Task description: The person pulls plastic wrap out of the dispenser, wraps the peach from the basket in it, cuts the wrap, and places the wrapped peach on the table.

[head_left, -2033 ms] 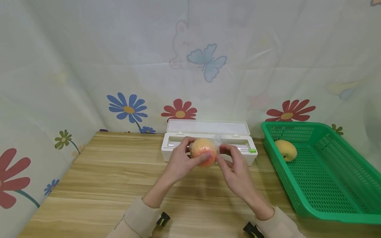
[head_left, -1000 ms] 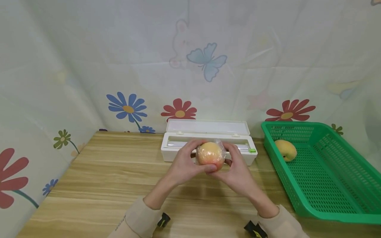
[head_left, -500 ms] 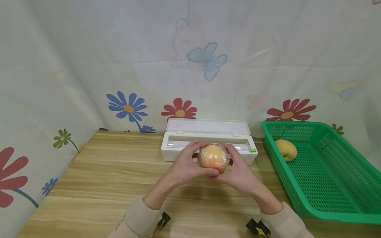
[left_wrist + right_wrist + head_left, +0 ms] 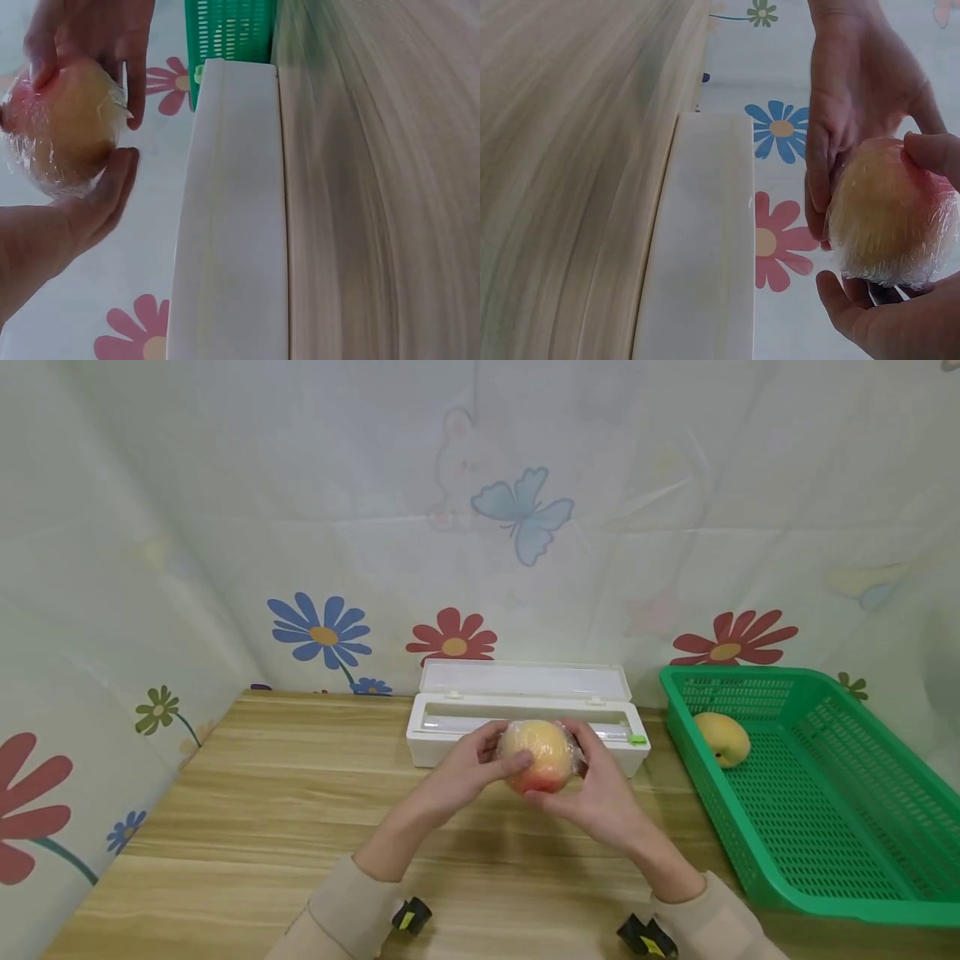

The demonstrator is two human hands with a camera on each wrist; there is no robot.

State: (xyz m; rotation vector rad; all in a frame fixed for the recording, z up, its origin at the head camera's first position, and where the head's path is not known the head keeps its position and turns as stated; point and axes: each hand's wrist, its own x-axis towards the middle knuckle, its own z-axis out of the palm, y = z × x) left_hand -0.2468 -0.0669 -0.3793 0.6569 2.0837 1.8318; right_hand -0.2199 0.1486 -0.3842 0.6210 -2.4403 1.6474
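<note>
A yellow-and-red fruit wrapped in clear film [image 4: 534,753] is held above the wooden table [image 4: 300,802], just in front of the white film dispenser box [image 4: 450,735]. My left hand [image 4: 491,762] grips its left side, thumb across the front. Cupping it from the right and below is my right hand [image 4: 579,770]. In the left wrist view the wrapped fruit [image 4: 64,127] sits between my left hand [image 4: 90,210] and my right hand [image 4: 90,34]. The right wrist view shows the wrapped fruit [image 4: 889,214] with crinkled film, my right hand [image 4: 877,319] under it and my left hand [image 4: 855,97] behind it.
The dispenser box stands with its lid [image 4: 525,678] up against the flowered cloth backdrop [image 4: 480,527]. A green slotted basket [image 4: 825,827] at the right holds one bare yellow fruit [image 4: 722,739]. Bare table lies to the left and in front of my hands.
The right hand came round from pinching film beside the fruit to cupping it. The fruit shifted slightly right, and the left thumb slid up from its underside onto its front.
</note>
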